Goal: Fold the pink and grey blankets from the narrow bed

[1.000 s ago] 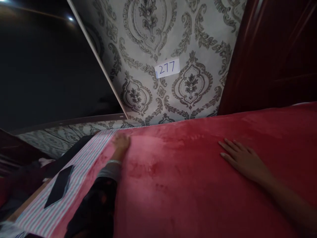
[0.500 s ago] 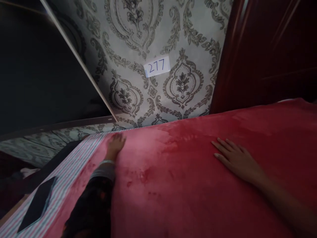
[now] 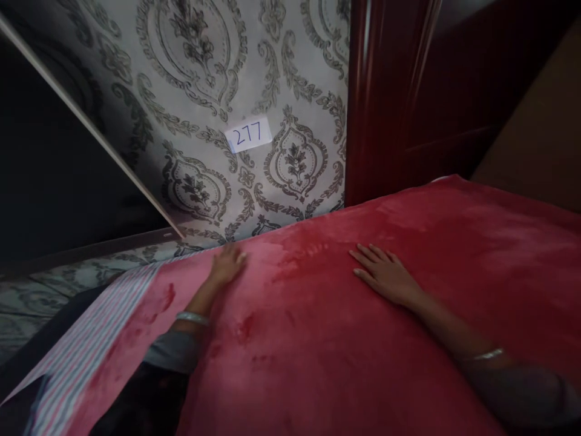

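A red, plush-looking cloth (image 3: 318, 339) covers the surface before me, with darker brushed patches in its pile. Near its far edge, my left hand (image 3: 227, 265) rests on the cloth, its fingers stretched out and slightly blurred. My right hand (image 3: 385, 275) lies flat further right, fingers spread, palm down. Neither hand grips anything. At the left, a striped cloth (image 3: 102, 327) in white, pink and blue-grey shows beside the red one.
A dark flat object (image 3: 22, 406) lies on the stripes at the lower left. Behind stand a large black panel (image 3: 68, 151), a patterned wall (image 3: 295, 79) with a paper label (image 3: 249, 134) reading 277, and a dark red wooden panel (image 3: 408, 91).
The view has turned to the right, so the wall and label sit further left. My left hand has slid rightward over the cloth, closer to my right hand, which stays flat.
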`<move>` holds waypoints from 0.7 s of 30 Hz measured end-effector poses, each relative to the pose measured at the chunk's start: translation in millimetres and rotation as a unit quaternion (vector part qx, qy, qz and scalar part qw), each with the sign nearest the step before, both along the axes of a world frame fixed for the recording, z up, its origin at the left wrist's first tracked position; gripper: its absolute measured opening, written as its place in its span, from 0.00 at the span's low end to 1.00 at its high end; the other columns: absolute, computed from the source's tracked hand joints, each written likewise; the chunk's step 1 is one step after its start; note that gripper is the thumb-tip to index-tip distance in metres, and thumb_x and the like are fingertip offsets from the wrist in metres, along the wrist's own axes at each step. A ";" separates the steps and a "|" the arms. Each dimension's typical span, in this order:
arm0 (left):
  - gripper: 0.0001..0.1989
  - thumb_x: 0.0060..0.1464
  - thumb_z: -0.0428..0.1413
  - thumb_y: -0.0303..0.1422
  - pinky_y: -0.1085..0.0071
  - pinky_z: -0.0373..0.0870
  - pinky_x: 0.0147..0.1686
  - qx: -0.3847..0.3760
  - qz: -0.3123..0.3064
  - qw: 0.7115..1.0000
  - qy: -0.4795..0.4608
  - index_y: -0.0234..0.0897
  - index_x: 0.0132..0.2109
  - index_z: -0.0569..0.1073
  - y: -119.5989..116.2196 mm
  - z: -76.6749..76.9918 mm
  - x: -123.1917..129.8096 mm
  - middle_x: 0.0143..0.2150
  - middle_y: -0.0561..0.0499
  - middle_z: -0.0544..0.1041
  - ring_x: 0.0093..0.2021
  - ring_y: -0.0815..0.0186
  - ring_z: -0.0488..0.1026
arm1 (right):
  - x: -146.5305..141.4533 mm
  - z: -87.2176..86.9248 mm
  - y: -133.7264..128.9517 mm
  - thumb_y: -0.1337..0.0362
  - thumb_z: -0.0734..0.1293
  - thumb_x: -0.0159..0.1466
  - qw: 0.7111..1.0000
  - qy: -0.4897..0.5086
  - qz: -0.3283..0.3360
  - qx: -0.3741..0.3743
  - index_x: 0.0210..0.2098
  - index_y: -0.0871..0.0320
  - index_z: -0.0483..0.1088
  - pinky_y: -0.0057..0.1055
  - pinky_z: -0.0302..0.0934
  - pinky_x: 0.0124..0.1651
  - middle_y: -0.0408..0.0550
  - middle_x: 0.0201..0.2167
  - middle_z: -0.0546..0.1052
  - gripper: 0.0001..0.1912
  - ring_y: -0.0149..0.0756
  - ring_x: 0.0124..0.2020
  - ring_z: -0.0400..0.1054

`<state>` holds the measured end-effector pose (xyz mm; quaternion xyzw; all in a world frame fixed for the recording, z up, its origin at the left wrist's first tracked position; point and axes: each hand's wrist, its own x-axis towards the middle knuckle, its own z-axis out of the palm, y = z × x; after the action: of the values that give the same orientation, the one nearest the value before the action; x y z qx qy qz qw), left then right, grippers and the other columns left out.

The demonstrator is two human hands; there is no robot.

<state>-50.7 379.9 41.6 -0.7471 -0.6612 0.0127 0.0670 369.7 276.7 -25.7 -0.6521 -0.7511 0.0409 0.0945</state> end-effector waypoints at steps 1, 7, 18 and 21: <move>0.34 0.69 0.38 0.49 0.44 0.54 0.69 -0.007 -0.007 1.000 -0.005 0.35 0.74 0.55 -0.9 -3.0 10.8 0.76 0.37 0.53 0.75 0.50 0.50 | 0.3 0.4 -0.1 0.46 0.49 0.73 1.000 -0.002 0.000 -0.003 0.74 0.47 0.54 0.58 0.45 0.72 0.45 0.75 0.51 0.33 0.50 0.75 0.42; 0.33 0.70 0.36 0.48 0.43 0.45 0.71 -0.057 -0.001 0.998 -0.025 0.40 0.75 0.50 -6.5 -22.6 56.9 0.78 0.44 0.45 0.77 0.54 0.42 | 1.2 1.4 -0.1 0.46 0.49 0.73 1.000 -0.005 0.000 -0.002 0.73 0.46 0.54 0.58 0.46 0.72 0.45 0.74 0.51 0.33 0.50 0.74 0.44; 0.32 0.69 0.37 0.45 0.41 0.48 0.70 -0.035 -0.014 0.999 -0.038 0.38 0.75 0.53 -9.3 -24.6 52.9 0.78 0.42 0.48 0.77 0.51 0.46 | -0.8 14.0 1.0 0.47 0.51 0.73 0.999 0.001 -0.024 -0.039 0.74 0.49 0.52 0.58 0.45 0.72 0.49 0.75 0.51 0.33 0.49 0.75 0.41; 0.31 0.69 0.38 0.44 0.40 0.49 0.69 -0.018 -0.021 0.999 -0.038 0.37 0.74 0.55 -8.7 -27.2 51.6 0.77 0.40 0.50 0.76 0.50 0.48 | -29.1 41.5 11.9 0.48 0.52 0.73 0.999 -0.008 -0.010 -0.031 0.74 0.52 0.53 0.60 0.40 0.73 0.52 0.75 0.50 0.33 0.51 0.76 0.38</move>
<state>0.9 371.2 14.4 -0.7616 -0.6473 -0.0052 0.0292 340.7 288.6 15.8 -0.6629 -0.7433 0.0578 0.0685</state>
